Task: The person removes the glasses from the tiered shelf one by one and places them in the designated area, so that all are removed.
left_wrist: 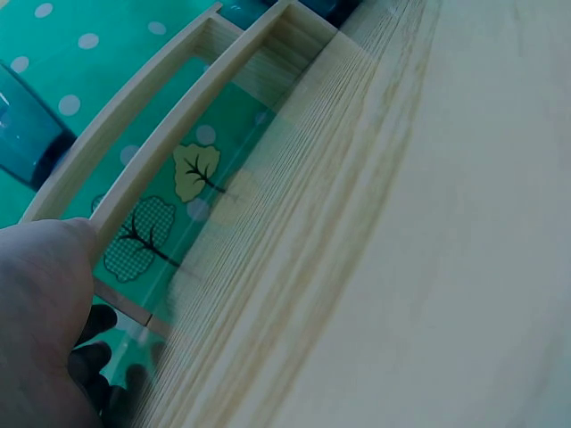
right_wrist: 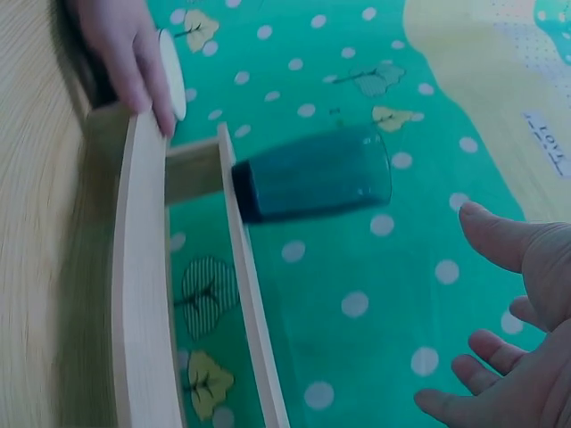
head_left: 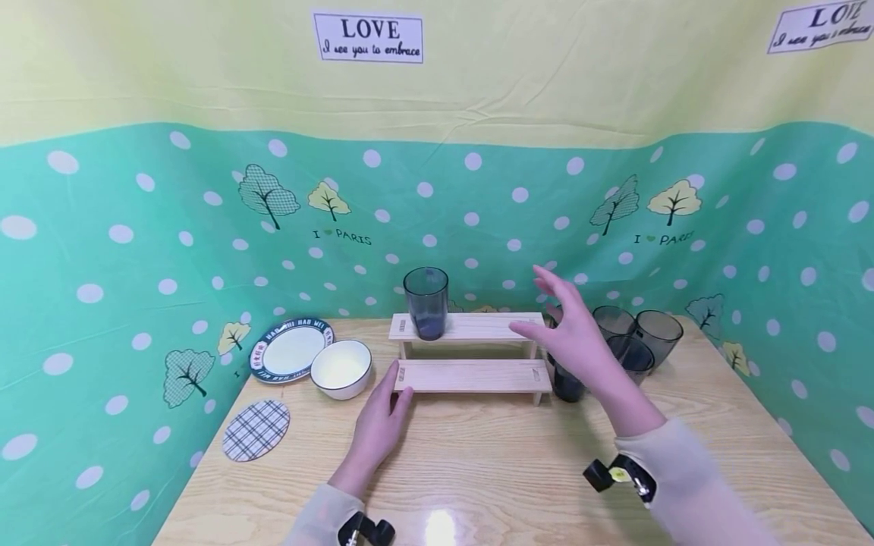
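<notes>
Here the left hand rests with straight fingers against the left end of the lower step of a two-step wooden rack, whose long axis runs left to right across the pale wood-grain surface. The right hand hovers released, fingers spread, at the rack's right end. A smooth dark translucent cup stands upright on the upper step's left part, nearer the left hand.

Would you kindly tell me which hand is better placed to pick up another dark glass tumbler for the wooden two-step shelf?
The right hand, probably. It hovers open beside the cluster of dark translucent glass tumblers at the right end of the wooden two-step shelf, while the left hand rests against the shelf's lower left end.
</notes>
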Available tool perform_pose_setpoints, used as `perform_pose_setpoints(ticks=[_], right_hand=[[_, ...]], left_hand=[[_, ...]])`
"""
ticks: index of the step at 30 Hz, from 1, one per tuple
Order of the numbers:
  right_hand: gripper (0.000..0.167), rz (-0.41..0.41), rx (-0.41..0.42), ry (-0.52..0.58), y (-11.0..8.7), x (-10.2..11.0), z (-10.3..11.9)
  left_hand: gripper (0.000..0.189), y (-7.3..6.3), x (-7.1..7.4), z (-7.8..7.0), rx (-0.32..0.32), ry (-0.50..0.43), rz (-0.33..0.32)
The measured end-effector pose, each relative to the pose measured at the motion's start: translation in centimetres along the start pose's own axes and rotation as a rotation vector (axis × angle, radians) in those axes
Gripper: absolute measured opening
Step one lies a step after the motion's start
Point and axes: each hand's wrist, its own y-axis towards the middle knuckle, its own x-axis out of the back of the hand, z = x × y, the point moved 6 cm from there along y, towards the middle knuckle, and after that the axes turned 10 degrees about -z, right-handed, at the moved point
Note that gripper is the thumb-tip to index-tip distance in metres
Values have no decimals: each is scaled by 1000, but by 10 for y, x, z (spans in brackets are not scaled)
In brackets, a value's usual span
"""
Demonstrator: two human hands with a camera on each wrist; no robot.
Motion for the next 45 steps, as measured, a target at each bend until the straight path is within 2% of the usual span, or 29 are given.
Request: perform_pose_setpoints(ticks=[7, 17, 26, 35, 45], right_hand=[[98, 10, -14, 60, 3, -24, 10], [98, 19, -12, 99, 13, -51, 8], [97, 42, 5, 156, 25, -79, 15], [99, 61, -17, 127, 34, -108, 21], [100, 69, -14, 62, 45, -127, 23]], left_hand=[[68, -1, -1, 0, -1, 2, 1], [68, -1, 0, 0, 11, 2, 0], [68, -1, 1, 1, -3, 13, -8], [68, 0, -1, 1, -14, 16, -11], [69, -1, -1, 2, -12, 25, -11]])
